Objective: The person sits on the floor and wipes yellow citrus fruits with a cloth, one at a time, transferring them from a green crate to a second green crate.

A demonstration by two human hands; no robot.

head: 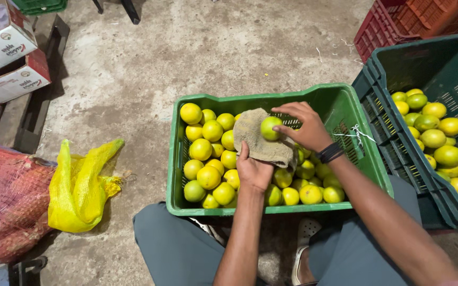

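Above the middle of the green crate [186, 204], a greenish-yellow citrus fruit [269, 127] sits on a worn cloth [258, 139]. His left hand [254, 172] grips the cloth from beneath as a cradle; right hand [306, 127] fingers curl over the fruit, steadying it. Beside the crate's right edge stands a darker crate [441, 63] of similar fruit.

Even, fairly bright overhead light — soft shadows under the green crate [176, 180] & legs. Sharp mid-frame; slight wide-angle stretch at edges — red mesh sack [6, 201] a bit soft. No glare.
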